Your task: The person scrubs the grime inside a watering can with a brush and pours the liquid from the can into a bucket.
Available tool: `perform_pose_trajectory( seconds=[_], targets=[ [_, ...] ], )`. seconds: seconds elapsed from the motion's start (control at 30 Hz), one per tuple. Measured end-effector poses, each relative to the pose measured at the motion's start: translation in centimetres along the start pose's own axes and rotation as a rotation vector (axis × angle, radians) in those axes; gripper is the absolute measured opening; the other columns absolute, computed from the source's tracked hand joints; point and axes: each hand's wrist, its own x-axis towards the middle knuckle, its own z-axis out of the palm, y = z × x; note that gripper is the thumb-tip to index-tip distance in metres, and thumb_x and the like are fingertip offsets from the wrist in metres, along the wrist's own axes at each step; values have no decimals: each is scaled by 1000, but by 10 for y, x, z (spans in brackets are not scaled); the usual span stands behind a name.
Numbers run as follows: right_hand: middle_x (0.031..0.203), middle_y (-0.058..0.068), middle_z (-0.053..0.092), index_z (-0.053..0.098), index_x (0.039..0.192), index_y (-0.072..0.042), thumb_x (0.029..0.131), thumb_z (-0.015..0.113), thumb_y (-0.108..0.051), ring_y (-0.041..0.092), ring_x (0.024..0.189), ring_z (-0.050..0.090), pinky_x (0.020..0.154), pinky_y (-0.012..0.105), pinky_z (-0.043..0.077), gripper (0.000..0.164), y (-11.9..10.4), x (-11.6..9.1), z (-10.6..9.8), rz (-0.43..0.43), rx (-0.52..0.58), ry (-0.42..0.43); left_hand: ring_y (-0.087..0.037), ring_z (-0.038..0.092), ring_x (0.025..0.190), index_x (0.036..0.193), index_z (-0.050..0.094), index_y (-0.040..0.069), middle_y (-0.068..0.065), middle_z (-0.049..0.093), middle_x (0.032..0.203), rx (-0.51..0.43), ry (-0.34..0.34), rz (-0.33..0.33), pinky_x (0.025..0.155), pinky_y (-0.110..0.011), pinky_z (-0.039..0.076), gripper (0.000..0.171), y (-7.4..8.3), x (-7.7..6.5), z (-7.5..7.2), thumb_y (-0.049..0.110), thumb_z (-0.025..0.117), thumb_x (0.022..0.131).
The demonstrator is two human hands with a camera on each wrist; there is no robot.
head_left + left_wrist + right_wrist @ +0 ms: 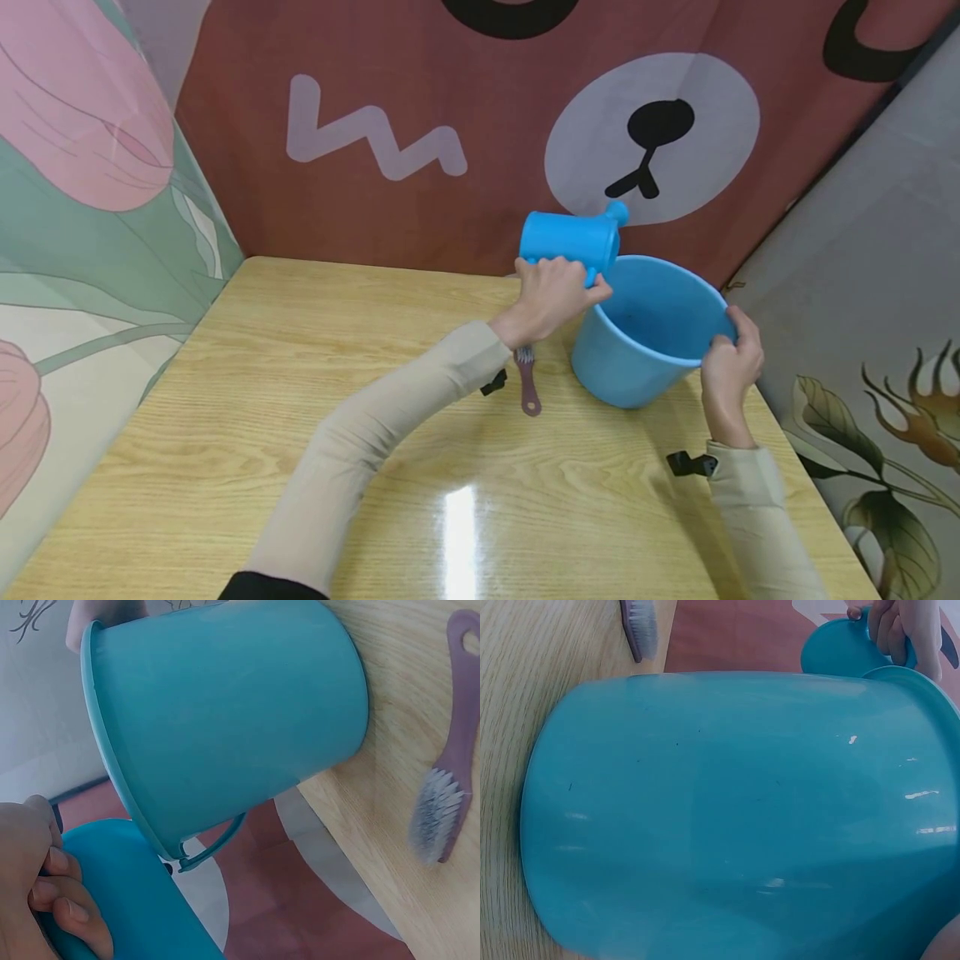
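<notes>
So, bucket [628, 368] on wooden table [300, 333], backdrop [375, 221] behind.

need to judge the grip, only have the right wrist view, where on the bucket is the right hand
Observer: The right hand grips the bucket by its rim, at the right in the head view.
Operator: does anything stick out of the can
Observer: The head view shows a rounded knob at the upper right of the watering can.
Operator: and what's the brush's cut off end like
Observer: In the left wrist view, the brush has a purple handle with a hole near its end.
</notes>
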Motion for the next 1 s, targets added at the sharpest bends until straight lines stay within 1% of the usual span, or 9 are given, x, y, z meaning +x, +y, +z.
perform_pose_trajectory(
  seconds=[0.17, 0.4, 0.6, 0.83, 1.0],
  targets=[
    [153, -2, 40, 45, 149, -16, 98, 30, -4, 12, 141, 32, 115, 31, 22, 55, 0, 0, 0, 12, 4, -10, -15, 42, 47, 54, 50, 17, 2, 39, 53, 37, 4, 2, 51, -33, 30, 50, 1, 1, 2, 47, 43, 93],
    [153, -1, 40, 46, 148, -15, 97, 30, -4, 12, 141, 32, 115, 32, 22, 55, 0, 0, 1, 8, 4, -1, -15, 40, 46, 54, 49, 18, 2, 38, 52, 94, 31, 21, 49, -32, 27, 49, 2, 2, 2, 47, 43, 93],
    [153, -1, 40, 45, 149, -15, 97, 30, -4, 12, 141, 33, 115, 32, 22, 55, 0, -1, 0, 10, 1, -1, -15, 39, 46, 54, 48, 18, 3, 37, 52, 114, 21, 20, 49, -32, 26, 49, 4, 3, 2, 48, 43, 93],
    [153, -1, 40, 45, 149, -15, 97, 30, -4, 12, 141, 33, 115, 32, 22, 55, 1, 0, 0, 3, -1, -1, -14, 33, 46, 53, 47, 19, 3, 34, 52, 156, 43, 34, 48, -32, 22, 49, 6, 3, 0, 48, 44, 93],
    [153, -1, 41, 46, 148, -15, 97, 30, -3, 13, 141, 33, 115, 32, 22, 55, 1, 0, 1, 4, 2, 4, -15, 30, 46, 54, 46, 19, 3, 32, 53, 165, 41, 41, 49, -32, 20, 48, 7, 3, -2, 47, 44, 93]
  ],
)
